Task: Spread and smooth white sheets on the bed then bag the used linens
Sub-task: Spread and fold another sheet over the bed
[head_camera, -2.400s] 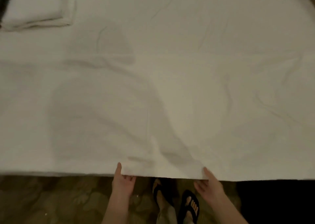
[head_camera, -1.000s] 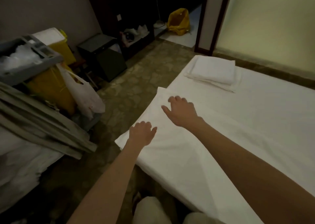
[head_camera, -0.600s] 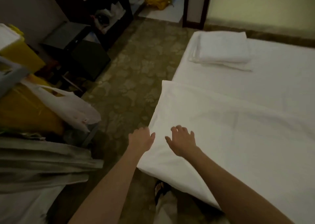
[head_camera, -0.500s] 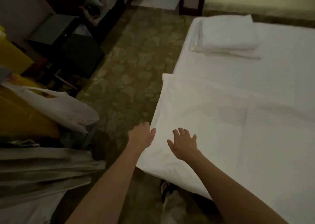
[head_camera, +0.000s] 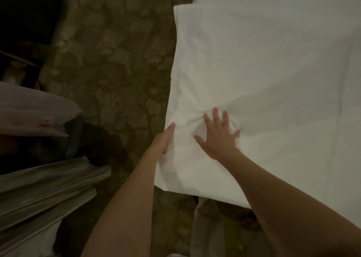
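My right hand point(head_camera: 218, 137) presses flat with spread fingers on the white sheet point(head_camera: 263, 77) near the bed's edge, my left hand point(head_camera: 163, 141) holds the hem; I should push wrinkles outward slowly.

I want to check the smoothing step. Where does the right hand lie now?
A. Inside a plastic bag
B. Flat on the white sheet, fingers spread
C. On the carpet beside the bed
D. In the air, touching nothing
B: the right hand lies palm down on the sheet with fingers spread, creases fanning out from it, while the left hand is at the sheet's side edge.
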The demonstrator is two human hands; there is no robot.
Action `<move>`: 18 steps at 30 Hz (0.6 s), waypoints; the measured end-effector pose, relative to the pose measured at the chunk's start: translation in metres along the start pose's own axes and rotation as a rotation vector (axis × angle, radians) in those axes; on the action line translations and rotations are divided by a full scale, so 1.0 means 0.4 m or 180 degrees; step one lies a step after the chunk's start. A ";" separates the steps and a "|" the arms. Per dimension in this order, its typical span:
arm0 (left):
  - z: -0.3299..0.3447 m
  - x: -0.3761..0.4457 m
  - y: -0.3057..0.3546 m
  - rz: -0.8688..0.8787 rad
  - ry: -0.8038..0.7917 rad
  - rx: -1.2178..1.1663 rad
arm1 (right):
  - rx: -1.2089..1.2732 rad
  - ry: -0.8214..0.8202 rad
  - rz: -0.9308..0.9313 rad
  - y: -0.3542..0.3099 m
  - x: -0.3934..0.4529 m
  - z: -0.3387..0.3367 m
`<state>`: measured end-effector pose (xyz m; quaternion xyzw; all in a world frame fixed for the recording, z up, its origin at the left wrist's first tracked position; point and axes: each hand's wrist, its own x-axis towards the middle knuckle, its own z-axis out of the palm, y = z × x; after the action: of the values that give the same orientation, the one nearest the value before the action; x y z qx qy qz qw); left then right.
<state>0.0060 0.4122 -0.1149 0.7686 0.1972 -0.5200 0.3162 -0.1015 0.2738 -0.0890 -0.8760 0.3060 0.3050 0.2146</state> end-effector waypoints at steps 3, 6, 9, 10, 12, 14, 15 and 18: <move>-0.011 0.007 0.015 0.0184 0.0267 -0.0336 | -0.0026 -0.0026 -0.0008 -0.003 0.001 -0.006; -0.034 -0.013 0.028 0.0646 0.0504 -0.0392 | 0.0085 -0.0047 -0.0030 0.001 0.001 -0.015; -0.046 -0.046 0.049 0.1217 0.0591 -0.0078 | 0.0456 -0.0094 -0.0040 0.002 -0.006 -0.043; -0.044 -0.069 0.063 0.1495 0.0567 0.0108 | 0.0708 -0.0063 -0.0049 0.002 -0.011 -0.062; -0.023 -0.129 0.098 0.1947 0.0444 0.0431 | 0.1475 0.0099 0.0031 0.007 -0.017 -0.114; 0.022 -0.202 0.136 0.2280 0.0231 0.0720 | 0.2397 0.0345 0.0248 0.017 -0.018 -0.188; 0.057 -0.238 0.155 0.2390 0.0084 0.0854 | 0.2753 0.0475 0.0332 0.026 -0.017 -0.229; 0.191 -0.331 0.206 0.2583 -0.0421 0.1081 | 0.3193 0.0705 0.0274 0.068 -0.006 -0.358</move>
<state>-0.0437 0.3033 0.0107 0.7898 -0.2294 -0.4268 0.3759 -0.0636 0.1746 0.0111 -0.6790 0.4712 0.0347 0.5619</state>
